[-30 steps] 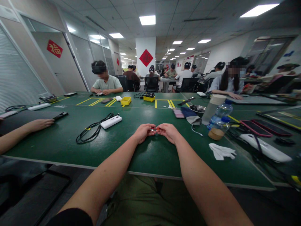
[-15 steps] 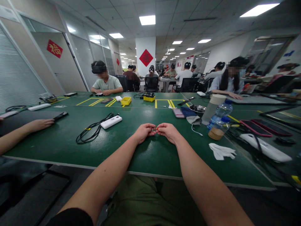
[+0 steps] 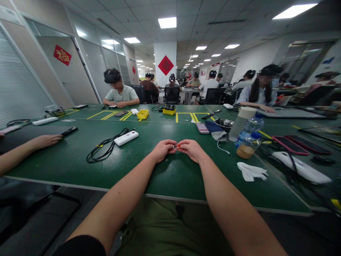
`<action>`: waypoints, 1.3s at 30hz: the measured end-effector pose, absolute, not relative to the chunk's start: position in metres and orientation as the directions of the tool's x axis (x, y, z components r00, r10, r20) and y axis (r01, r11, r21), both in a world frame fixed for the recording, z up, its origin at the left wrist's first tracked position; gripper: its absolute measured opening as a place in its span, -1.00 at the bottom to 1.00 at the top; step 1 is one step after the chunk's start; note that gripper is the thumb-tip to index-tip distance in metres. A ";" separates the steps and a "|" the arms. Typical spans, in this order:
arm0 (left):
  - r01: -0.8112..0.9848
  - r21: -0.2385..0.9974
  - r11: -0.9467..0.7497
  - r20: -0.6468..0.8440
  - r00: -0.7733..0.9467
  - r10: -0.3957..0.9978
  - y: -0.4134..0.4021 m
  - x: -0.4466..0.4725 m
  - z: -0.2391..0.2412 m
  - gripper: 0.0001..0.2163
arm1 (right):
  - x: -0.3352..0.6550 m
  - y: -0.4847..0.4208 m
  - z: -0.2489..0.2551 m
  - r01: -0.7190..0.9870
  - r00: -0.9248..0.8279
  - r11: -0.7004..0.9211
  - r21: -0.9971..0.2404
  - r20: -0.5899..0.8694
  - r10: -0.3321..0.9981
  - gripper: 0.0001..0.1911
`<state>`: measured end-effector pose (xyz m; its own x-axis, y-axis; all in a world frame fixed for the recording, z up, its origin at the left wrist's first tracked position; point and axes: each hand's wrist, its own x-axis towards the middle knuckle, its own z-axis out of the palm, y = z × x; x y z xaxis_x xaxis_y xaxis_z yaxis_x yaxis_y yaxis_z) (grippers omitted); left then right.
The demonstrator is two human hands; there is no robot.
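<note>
Both my hands rest on the green table (image 3: 170,177) straight ahead, fingertips meeting. My left hand (image 3: 163,150) is curled shut, pinching one end of a small part (image 3: 176,146) with a metal tip and an orange-red piece. My right hand (image 3: 190,149) is also closed, pinching the orange-red end. The part is too small to name.
A white power bank (image 3: 126,138) with a coiled black cable (image 3: 102,149) lies left of my hands. Right of them lie a water bottle (image 3: 249,134), a white cloth (image 3: 250,171) and phones (image 3: 295,145). Another person's hand (image 3: 44,141) rests at the left. Several seated people work further back.
</note>
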<state>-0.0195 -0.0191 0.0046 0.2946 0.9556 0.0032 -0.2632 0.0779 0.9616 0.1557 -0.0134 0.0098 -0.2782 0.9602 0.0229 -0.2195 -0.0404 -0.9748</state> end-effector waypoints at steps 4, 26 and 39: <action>-0.255 0.965 0.054 0.024 0.296 0.955 -0.019 -0.020 0.003 -0.76 | 0.154 -0.018 0.014 -0.202 -0.247 -0.038 -0.979 0.013 0.969 -0.86; -0.219 0.975 0.028 0.034 0.276 0.961 -0.023 -0.019 0.007 -0.77 | 0.155 -0.014 0.010 -0.210 -0.254 -0.012 -0.978 0.043 0.966 -0.85; -0.308 0.946 0.100 -0.011 0.279 0.960 -0.021 -0.019 0.008 -0.75 | 0.155 -0.016 0.013 -0.223 -0.273 -0.050 -0.973 0.013 0.962 -0.87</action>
<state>-0.0195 -0.0215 0.0081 0.2792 0.9602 -0.0106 -0.3078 0.0999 0.9462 0.1553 -0.0158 0.0133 -0.2732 0.9619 0.0133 -0.2235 -0.0500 -0.9734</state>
